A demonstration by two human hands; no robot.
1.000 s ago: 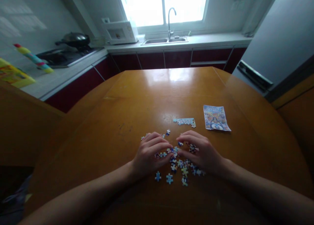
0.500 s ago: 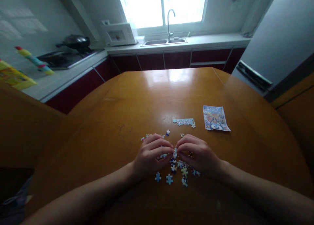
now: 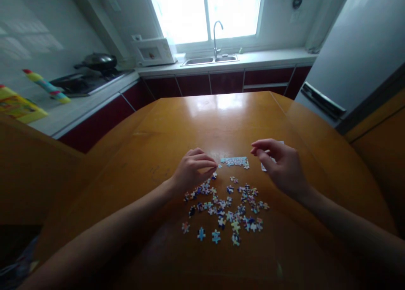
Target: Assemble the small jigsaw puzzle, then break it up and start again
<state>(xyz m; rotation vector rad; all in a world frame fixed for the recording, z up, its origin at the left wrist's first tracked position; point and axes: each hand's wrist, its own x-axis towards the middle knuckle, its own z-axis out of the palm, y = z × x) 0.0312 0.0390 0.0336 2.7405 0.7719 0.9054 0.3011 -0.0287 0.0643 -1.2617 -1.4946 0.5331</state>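
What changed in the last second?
Both hands came off the loose puzzle pieces and moved away from the person: left hand to beside the joined strip, right hand over the printed sheet, hiding most of it. Strip and sheet stayed put.

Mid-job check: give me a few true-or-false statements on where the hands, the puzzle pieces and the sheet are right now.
1. The loose pieces lie on the table, mostly nearer the person than the left hand and the right hand. True.
2. The joined strip lies between the fingertips of the two hands. True.
3. The right hand lies flat on the loose pieces. False: it is beyond them to the right, over the picture sheet.
4. The picture sheet is in full view. False: the right hand covers most of it.
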